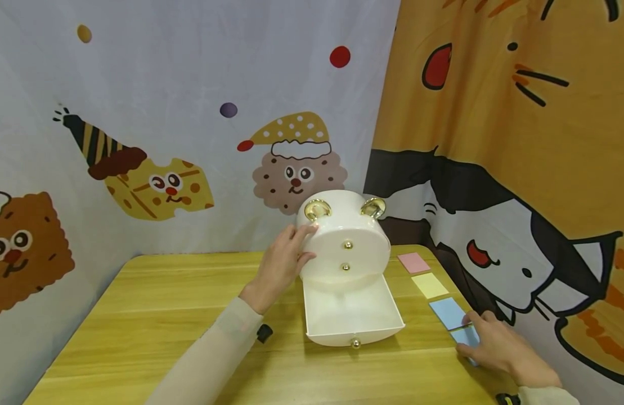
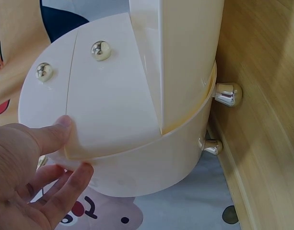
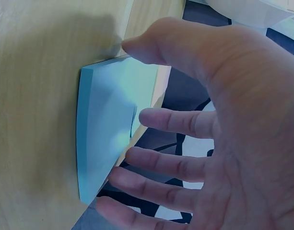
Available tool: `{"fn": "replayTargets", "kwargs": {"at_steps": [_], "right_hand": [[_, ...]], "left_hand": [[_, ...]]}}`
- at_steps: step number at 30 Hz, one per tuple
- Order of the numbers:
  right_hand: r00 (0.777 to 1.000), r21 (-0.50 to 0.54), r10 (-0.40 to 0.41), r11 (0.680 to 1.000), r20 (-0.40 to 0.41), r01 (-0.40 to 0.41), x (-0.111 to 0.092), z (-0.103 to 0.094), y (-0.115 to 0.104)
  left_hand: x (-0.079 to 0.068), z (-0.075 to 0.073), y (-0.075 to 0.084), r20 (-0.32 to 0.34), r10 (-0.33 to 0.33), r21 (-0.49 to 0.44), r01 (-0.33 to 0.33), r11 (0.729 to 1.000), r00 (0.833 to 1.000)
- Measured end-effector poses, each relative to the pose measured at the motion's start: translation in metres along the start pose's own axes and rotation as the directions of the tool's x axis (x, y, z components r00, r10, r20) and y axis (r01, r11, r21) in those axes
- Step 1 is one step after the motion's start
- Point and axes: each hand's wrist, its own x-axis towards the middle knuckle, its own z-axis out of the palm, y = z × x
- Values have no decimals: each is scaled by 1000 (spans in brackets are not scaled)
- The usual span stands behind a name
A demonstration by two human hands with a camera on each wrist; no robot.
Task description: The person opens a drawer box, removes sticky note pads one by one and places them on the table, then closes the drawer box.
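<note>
A glossy white drawer box (image 1: pixel 324 253) with gold ears and gold knobs stands on the table, its lowest drawer (image 1: pixel 349 315) pulled out. My left hand (image 1: pixel 280 261) holds the box at its left edge, thumb (image 2: pixel 55 136) on the front face and fingers bent against the curved side. At the right, my right hand (image 1: pixel 501 346) reaches over the nearest blue sticky note pad (image 3: pixel 106 120), thumb by one edge and fingers spread along another. Whether they touch the pad I cannot tell. Another blue pad (image 1: pixel 447 313) lies just behind it.
Farther back in the same row lie a yellow sticky note pad (image 1: pixel 430 286) and a pink one (image 1: pixel 413 262). The wooden table (image 1: pixel 190 315) ends close beside the pads. Cartoon-printed curtains (image 1: pixel 190 67) hang behind the table and along its right side.
</note>
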Motion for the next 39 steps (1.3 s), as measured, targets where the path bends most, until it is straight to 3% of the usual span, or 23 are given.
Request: {"fn": "replayTargets", "kwargs": {"at_steps": [14,25,34,39], "right_hand": [[986,-28,-66,998,-155,62,4,0,-5],[946,-70,-134,990,-294,119,3,-1,-23],[927,-79,-180,983,-330,163,5,0,-38],[902,-86,-231,973,-365,215,5,1,-47]], "left_hand": [[1,-1,1,-21,13,1,-13,1000,1000],[-1,-2,1,6,-5,-10,5,1000,1000],[0,0,0,12,-9,-5,9,1000,1000],[0,0,0,8,-4,0,4,1000,1000]]}}
